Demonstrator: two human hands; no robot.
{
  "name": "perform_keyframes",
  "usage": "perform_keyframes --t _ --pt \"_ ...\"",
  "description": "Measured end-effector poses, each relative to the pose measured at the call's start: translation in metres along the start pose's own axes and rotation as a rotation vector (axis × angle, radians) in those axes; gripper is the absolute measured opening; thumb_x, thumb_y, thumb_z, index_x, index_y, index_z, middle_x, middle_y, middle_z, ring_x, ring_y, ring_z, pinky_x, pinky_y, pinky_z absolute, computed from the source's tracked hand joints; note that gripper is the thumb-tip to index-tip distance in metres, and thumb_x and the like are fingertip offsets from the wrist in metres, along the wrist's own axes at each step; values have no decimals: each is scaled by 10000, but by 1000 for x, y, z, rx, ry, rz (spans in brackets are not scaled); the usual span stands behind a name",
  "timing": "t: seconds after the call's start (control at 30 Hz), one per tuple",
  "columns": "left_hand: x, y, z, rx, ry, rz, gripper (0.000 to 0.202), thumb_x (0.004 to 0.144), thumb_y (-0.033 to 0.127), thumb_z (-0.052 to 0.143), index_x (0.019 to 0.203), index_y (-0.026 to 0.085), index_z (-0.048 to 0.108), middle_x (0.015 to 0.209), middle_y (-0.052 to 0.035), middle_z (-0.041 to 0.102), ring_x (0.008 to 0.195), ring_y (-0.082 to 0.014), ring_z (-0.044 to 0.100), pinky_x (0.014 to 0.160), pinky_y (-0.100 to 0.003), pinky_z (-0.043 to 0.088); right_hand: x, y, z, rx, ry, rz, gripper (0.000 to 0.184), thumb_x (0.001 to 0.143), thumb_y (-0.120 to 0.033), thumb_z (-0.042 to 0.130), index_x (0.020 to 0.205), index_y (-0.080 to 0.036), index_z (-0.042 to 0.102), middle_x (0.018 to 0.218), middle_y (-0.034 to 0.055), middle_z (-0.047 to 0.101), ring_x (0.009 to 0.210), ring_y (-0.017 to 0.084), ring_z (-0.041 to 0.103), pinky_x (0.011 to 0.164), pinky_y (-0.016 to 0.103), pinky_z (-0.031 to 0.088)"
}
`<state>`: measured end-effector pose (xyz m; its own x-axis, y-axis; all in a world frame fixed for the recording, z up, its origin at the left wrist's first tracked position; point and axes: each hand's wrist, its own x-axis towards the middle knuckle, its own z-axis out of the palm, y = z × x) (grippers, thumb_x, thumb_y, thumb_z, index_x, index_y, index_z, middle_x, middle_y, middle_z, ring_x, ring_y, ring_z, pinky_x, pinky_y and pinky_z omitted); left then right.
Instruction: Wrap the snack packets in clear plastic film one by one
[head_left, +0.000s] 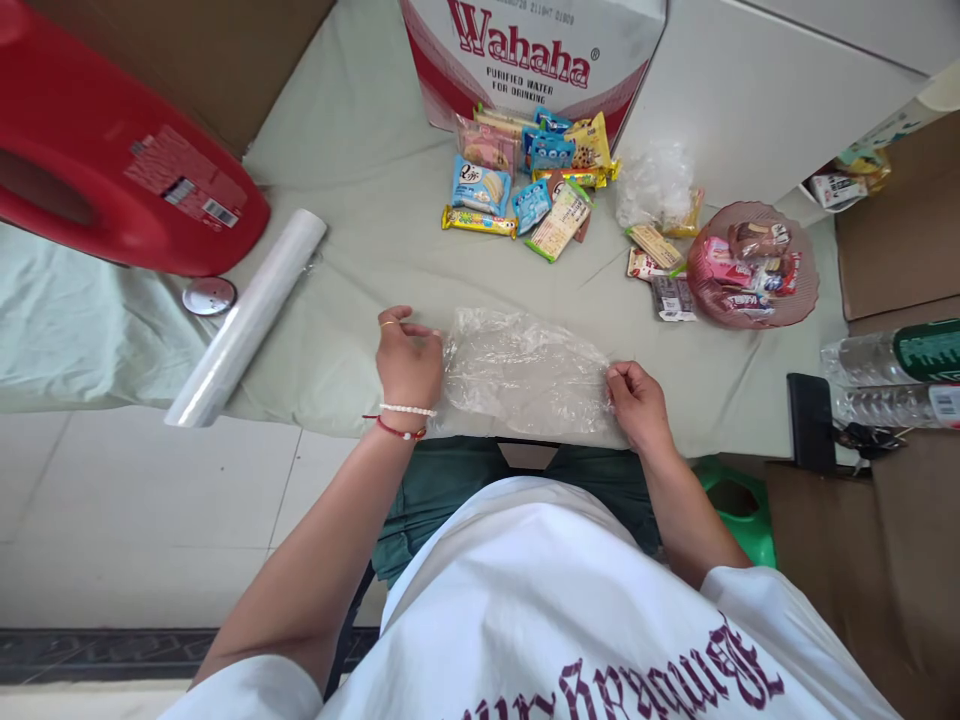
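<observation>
A crumpled clear plastic bag [529, 370] lies stretched out over the table's front part, between my two hands. At its left end is my left hand [409, 365], the thumb and index finger closed at the bag's edge and the other fingers loosely curled; the fingertips are partly hidden. My right hand [637, 400] pinches the bag's right end between thumb and fingers. Beyond the bag, several wrapped snacks [480, 187] lie in a loose pile.
A Wahaba-style printed carton, reading Wahaha [525, 60], stands behind the snacks. To the right are a pink glass bowl [806, 270] with snacks, crumpled plastic bags [656, 185], a phone [810, 420] and bottles [859, 360]. Leftward lie a clear plastic roll [247, 320] and a red jug [187, 130].
</observation>
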<state>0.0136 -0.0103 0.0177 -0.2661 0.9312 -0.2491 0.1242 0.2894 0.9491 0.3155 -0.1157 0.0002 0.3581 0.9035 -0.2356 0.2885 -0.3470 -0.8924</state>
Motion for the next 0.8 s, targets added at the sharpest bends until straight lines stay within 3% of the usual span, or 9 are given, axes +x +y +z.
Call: perform_keyframes --t 0.1,0.17,0.3,0.4,0.47,0.53,0.63,0.73,0.8 --pt "-4 2 -5 219 200 291 461 747 128 748 1151 215 541 1294 -95 508 1204 -293 521 1099 -468 379 -5 -12 -13 -211 -158 -53 324 972 -561 576 979 -257 688 724 6 627 620 181 527 594 308 420" --pt "-12 1 -4 394 210 509 302 785 158 711 1058 218 597 1252 -130 558 1291 -358 474 1138 -536 316 -6 -24 -23 -420 -160 -161 346 979 -551 574 1072 -251 717 869 58 690 734 223 595 685 357 476" --pt "-25 -13 7 688 -85 673 125 861 174 584 934 230 670 1041 -144 684 1229 -383 555 1089 -593 314 5 -49 -31 -686 -6 -437 430 966 -498 615 1287 -221 683 1232 159 647 1093 340 585 953 508 510" --pt "-27 -25 15 799 -262 735 273 901 174 506 1078 209 711 1251 -174 705 1358 -359 539 1142 -579 309 23 -61 -10 -718 -115 -616 592 902 -432 720 1437 -219 584 1433 167 546 1290 373 483 1088 556 461" --pt "-27 -31 19 864 -301 755 389 945 200 446 1255 196 681 1462 -175 625 1478 -325 459 1225 -579 242 39 -64 14 -719 -227 -667 614 865 -360 748 1439 -226 575 1513 155 494 1330 368 458 1086 544 469" --pt "-26 -33 21 949 -290 735 478 985 256 397 1410 186 603 1606 -167 502 1554 -308 369 1274 -603 153 57 -64 37 -657 -283 -644 465 880 -310 697 1336 -235 639 1456 136 547 1248 326 529 1013 490 512" --pt "-25 -32 23 1050 -278 695 575 1007 357 374 1542 178 485 1691 -164 372 1595 -317 296 1279 -658 93 86 -66 55 -374 -209 -504 192 915 -282 588 1053 -211 702 1114 91 682 921 217 630 830 364 539" --pt "-26 -31 24 1090 -301 691 639 1013 404 356 1606 169 396 1713 -163 317 1602 -317 282 1278 -685 60 113 -69 49 -35 -121 -215 116 898 -288 584 867 -195 646 742 12 632 591 137 534 589 267 452" --pt "-27 -30 24 1096 -311 694 652 1016 411 347 1620 168 372 1719 -158 301 1604 -316 279 1276 -697 42 126 -68 34 89 -94 -54 114 868 -289 628 801 -199 609 613 -33 550 484 106 435 491 239 350"
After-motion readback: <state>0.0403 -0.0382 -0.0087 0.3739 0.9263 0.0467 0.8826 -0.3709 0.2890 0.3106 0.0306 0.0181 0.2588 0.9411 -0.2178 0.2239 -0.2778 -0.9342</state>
